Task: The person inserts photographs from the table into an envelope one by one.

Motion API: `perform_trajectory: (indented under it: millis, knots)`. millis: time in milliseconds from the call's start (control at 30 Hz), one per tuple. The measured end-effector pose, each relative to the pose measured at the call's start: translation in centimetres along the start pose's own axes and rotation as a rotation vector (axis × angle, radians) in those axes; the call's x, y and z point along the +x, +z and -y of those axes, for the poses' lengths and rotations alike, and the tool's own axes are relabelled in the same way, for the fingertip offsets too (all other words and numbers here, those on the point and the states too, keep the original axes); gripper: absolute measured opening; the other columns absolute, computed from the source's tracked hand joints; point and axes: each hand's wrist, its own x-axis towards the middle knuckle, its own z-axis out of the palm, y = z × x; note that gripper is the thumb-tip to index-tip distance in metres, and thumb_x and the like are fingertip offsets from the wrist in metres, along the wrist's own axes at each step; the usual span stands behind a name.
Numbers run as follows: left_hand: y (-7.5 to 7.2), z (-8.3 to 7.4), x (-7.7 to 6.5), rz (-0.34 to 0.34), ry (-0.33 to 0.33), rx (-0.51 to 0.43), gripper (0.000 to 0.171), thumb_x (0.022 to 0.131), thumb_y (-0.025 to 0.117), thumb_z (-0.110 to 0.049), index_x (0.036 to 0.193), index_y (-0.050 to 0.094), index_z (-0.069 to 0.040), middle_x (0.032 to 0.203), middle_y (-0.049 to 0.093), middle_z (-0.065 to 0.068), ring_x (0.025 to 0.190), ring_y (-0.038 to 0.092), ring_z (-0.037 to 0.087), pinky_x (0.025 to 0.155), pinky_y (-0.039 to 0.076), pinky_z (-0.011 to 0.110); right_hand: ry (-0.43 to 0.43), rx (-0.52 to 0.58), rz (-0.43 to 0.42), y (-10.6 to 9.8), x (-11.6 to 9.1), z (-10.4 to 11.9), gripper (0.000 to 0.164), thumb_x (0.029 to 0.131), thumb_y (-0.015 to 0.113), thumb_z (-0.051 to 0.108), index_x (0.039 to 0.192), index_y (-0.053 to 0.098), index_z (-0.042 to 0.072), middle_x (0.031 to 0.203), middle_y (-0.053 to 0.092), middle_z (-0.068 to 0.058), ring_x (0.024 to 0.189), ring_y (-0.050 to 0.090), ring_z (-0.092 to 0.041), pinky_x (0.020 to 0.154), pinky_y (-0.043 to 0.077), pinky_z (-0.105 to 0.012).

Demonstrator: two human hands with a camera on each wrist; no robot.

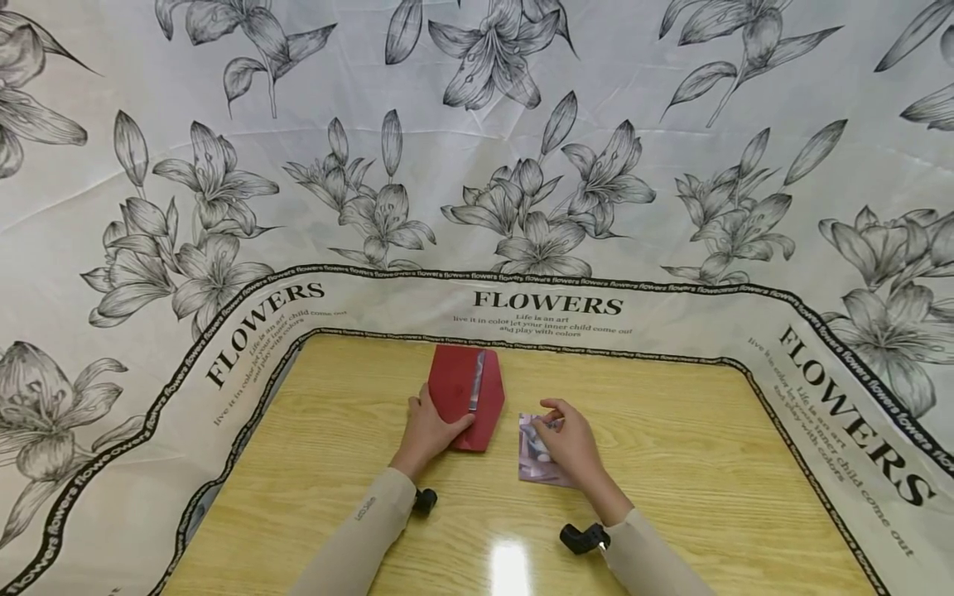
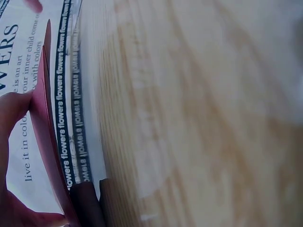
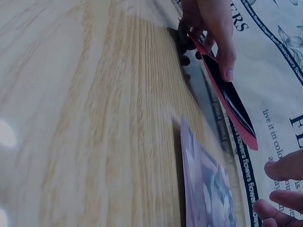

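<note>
My left hand (image 1: 430,430) grips a red envelope (image 1: 452,381) by its lower side, thumb across the front. The envelope's pointed flap stands unfolded to the right, and a narrow strip of a dark, glossy card (image 1: 478,381) shows at its opening. In the left wrist view the red paper (image 2: 45,123) is seen edge-on between thumb and fingers. My right hand (image 1: 572,447) is over a pinkish picture card (image 1: 531,463), overlapping its right part in the head view. Loosely bent, its fingers (image 3: 286,166) appear apart from the card in the right wrist view.
A pale wood-grain table (image 1: 671,463) lies beneath both hands. White cloth with black flower prints and lettering (image 1: 547,303) borders its back and sides. Black wrist-worn devices (image 1: 585,538) sit by both cuffs. Light glares off the table near the front.
</note>
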Motion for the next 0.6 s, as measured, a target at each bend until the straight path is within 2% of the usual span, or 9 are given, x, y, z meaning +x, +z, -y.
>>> perform_trajectory:
  millis: [167,267,433,600]
  knots:
    - [-0.1,0.0,-0.1,0.001,-0.001,-0.002,0.119,0.084,0.089,-0.052,0.166,0.022,0.003,0.134,0.046,0.029,0.111,0.061,0.039,0.1,0.055,0.054,-0.015,-0.096,-0.029,-1.0,-1.2,-0.6,0.05,0.097,0.082,0.02,0.141,0.066,0.001,0.111,0.071,-0.015,0.066,0.05,-0.017,0.058,0.041,-0.032]
    - [-0.1,0.0,-0.1,0.004,-0.005,-0.004,0.119,0.084,0.089,-0.052,0.166,0.022,0.003,0.134,0.046,0.028,0.111,0.061,0.038,0.1,0.055,0.054,-0.016,-0.167,-0.042,-1.4,-1.8,-1.3,0.053,0.096,0.083,0.023,0.14,0.066,0.0,0.113,0.07,-0.016,0.075,0.055,-0.022,0.067,0.046,-0.04]
    - [-0.2,-0.1,0.0,0.003,-0.006,-0.003,0.119,0.084,0.09,-0.052,0.166,0.023,0.002,0.133,0.046,0.026,0.112,0.06,0.037,0.1,0.055,0.053,-0.011,-0.242,-0.05,-1.7,-2.6,-2.2,0.061,0.093,0.085,0.028,0.141,0.063,-0.002,0.113,0.068,-0.018,0.1,0.062,-0.034,0.086,0.05,-0.054]
    - [-0.1,0.0,-0.1,0.0,0.003,-0.003,0.118,0.084,0.09,-0.052,0.165,0.024,0.004,0.133,0.046,0.028,0.111,0.06,0.038,0.1,0.055,0.053,0.018,-0.292,-0.034,-2.0,-3.3,-2.8,0.073,0.09,0.088,0.036,0.145,0.059,-0.003,0.111,0.066,-0.02,0.102,0.061,-0.037,0.088,0.048,-0.056]
